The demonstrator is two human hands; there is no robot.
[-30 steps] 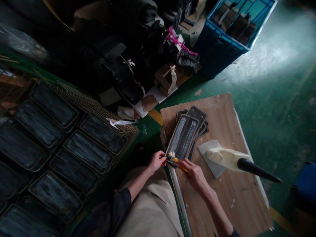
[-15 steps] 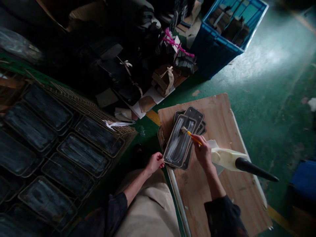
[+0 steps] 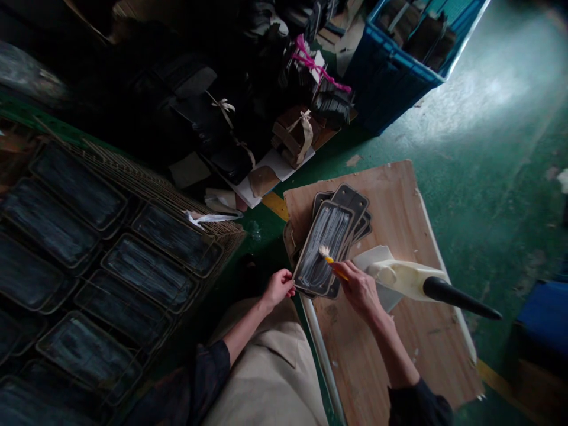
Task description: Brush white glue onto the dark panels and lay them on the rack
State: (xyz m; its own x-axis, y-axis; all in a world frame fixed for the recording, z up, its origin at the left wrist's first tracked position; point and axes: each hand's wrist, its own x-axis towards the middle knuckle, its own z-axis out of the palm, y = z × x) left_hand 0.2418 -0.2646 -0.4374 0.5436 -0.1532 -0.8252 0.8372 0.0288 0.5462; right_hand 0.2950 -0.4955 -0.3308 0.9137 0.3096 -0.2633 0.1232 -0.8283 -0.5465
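Observation:
My right hand (image 3: 361,290) is closed round a brush with a yellow handle (image 3: 339,271). Its pale bristles (image 3: 323,251) rest on the top dark rectangular panel (image 3: 316,266), which has rounded corners and a light edge. Whitish streaks run along the panel's length. My left hand (image 3: 281,287) pinches the near left corner of that same panel. Beneath it, several similar dark panels (image 3: 354,198) with small holes lie fanned out in a stack. Beside my right hand stands a cream-white bottle with a long black nozzle (image 3: 459,297), lying over a pale sheet (image 3: 393,303).
The stack lies on a wooden board table (image 3: 390,183). To the left, a wire rack (image 3: 177,222) carries several whitish-coated dark panels (image 3: 148,272). Tied bundles (image 3: 293,139) sit beyond the table, near a blue crate (image 3: 377,89). A blue container (image 3: 544,316) is at the right.
The brush in my right hand has moved down and left across the panel. More of its upper part now shows white streaks. My left hand keeps its corner grip.

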